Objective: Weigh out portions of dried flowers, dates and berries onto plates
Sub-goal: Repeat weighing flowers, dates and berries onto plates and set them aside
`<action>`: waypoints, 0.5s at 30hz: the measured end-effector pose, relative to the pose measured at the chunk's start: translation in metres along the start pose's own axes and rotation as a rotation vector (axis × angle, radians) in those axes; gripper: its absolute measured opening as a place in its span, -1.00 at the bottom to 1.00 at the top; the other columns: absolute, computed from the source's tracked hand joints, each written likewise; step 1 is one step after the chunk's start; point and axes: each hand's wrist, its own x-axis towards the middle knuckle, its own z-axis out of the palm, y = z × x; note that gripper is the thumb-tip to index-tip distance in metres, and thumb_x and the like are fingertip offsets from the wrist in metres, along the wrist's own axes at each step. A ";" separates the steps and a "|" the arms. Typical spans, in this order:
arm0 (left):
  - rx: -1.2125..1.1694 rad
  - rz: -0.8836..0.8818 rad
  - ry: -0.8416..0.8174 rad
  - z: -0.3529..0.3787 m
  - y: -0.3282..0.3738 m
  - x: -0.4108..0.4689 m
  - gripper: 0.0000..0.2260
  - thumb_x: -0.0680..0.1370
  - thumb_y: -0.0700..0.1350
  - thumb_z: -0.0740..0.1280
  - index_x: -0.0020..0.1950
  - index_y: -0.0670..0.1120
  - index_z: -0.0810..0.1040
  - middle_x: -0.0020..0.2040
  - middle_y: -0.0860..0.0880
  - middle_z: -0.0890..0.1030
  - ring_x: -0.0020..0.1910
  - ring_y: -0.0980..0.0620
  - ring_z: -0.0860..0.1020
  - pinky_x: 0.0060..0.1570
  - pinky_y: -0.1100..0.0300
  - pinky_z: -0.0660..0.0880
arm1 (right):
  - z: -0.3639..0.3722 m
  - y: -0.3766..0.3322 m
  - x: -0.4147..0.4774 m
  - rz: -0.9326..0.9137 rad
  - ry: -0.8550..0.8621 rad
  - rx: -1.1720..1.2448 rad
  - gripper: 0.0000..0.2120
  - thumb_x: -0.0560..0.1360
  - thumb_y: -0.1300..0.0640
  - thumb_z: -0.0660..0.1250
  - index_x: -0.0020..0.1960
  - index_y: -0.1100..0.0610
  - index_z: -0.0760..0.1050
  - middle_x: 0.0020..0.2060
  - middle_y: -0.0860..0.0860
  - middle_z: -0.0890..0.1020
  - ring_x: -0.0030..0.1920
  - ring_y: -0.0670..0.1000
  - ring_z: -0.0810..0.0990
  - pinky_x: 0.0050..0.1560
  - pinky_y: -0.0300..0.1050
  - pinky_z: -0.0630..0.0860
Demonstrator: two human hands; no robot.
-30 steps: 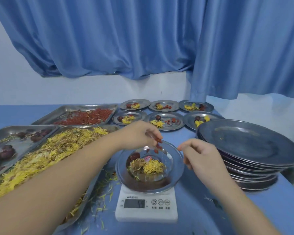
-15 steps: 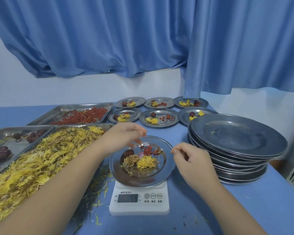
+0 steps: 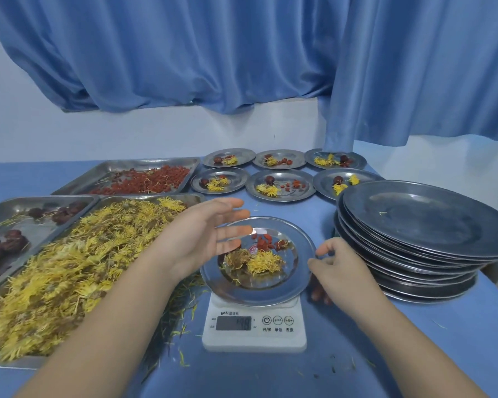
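Left hand (image 3: 202, 239): grip spread, fingers straight, over plate (image 3: 270, 294) at its 9 o'clock. Right hand (image 3: 342, 271): fingers curled at plate rim, 3 o'clock; pinching it or not, cannot tell. Plate sits on scale (image 3: 253, 326) and holds dried flowers (image 3: 263, 261) and berries (image 3: 266, 244). On tabletop (image 3: 414, 354): flower tray (image 3: 133, 197) at 9 o'clock, plate stack (image 3: 420, 225) at 3, filled plates (image 3: 282, 195) at 12.
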 end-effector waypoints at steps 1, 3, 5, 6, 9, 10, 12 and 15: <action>-0.005 0.006 0.000 0.000 0.001 -0.001 -0.81 0.60 -0.08 0.27 0.14 -0.07 0.61 0.08 -0.08 0.69 0.03 -0.12 0.67 -0.16 0.11 0.60 | 0.001 -0.001 0.000 0.025 -0.012 0.089 -0.93 0.51 0.24 0.23 -0.07 0.12 0.35 -0.47 0.09 0.59 -0.54 0.04 0.56 -0.55 -0.18 0.38; -0.017 0.025 -0.005 -0.001 0.004 -0.003 -0.82 0.59 -0.09 0.28 0.12 -0.07 0.64 0.08 -0.10 0.69 0.01 -0.12 0.67 -0.18 0.11 0.60 | 0.003 -0.002 -0.002 0.037 -0.022 0.226 -0.90 0.52 0.33 0.21 -0.10 0.16 0.34 -0.56 0.08 0.55 -0.53 0.09 0.50 -0.57 -0.17 0.36; -0.045 0.045 -0.009 -0.005 0.010 -0.005 -0.83 0.59 -0.10 0.28 0.07 -0.06 0.66 0.06 -0.10 0.70 -0.02 -0.11 0.68 -0.22 0.12 0.60 | 0.004 -0.003 -0.004 0.035 -0.013 0.319 -0.83 0.53 0.36 0.21 -0.16 0.15 0.33 -0.59 0.06 0.51 -0.53 0.07 0.44 -0.56 -0.18 0.34; -0.061 0.053 -0.007 -0.007 0.013 -0.006 -0.82 0.59 -0.11 0.28 0.07 -0.07 0.66 0.04 -0.10 0.70 -0.04 -0.10 0.68 -0.23 0.13 0.60 | 0.005 -0.003 -0.004 0.036 -0.010 0.356 -0.81 0.54 0.37 0.21 -0.18 0.15 0.33 -0.59 0.06 0.50 -0.55 0.06 0.42 -0.56 -0.19 0.34; -0.093 0.077 0.003 -0.014 0.022 -0.007 -0.82 0.60 -0.09 0.27 0.11 -0.07 0.63 0.00 -0.07 0.70 -0.09 -0.07 0.68 -0.25 0.15 0.60 | 0.007 -0.005 -0.003 0.017 -0.003 0.421 -0.78 0.55 0.37 0.21 -0.21 0.14 0.32 -0.58 0.06 0.49 -0.56 0.04 0.40 -0.50 -0.17 0.35; -0.099 0.087 0.004 -0.016 0.025 -0.008 -0.82 0.60 -0.09 0.26 0.10 -0.06 0.63 -0.02 -0.06 0.70 -0.11 -0.06 0.68 -0.25 0.15 0.59 | 0.007 -0.006 -0.002 0.008 0.004 0.434 -0.77 0.55 0.37 0.21 -0.21 0.13 0.32 -0.58 0.06 0.49 -0.55 0.05 0.40 -0.47 -0.14 0.35; -0.115 0.106 0.002 -0.021 0.032 -0.008 -0.83 0.59 -0.09 0.27 0.10 -0.06 0.63 -0.04 -0.06 0.71 -0.14 -0.04 0.67 -0.27 0.16 0.58 | 0.008 -0.008 0.002 -0.007 0.022 0.454 -0.77 0.55 0.37 0.21 -0.22 0.14 0.32 -0.57 0.07 0.50 -0.55 0.05 0.40 -0.42 -0.10 0.36; -0.144 0.135 0.001 -0.030 0.046 -0.006 -0.84 0.59 -0.10 0.27 0.09 -0.06 0.61 -0.06 -0.05 0.69 -0.17 -0.03 0.65 -0.28 0.16 0.56 | 0.011 -0.017 0.009 -0.026 0.048 0.465 -0.76 0.56 0.36 0.21 -0.23 0.14 0.31 -0.56 0.10 0.50 -0.55 0.04 0.41 -0.42 -0.10 0.37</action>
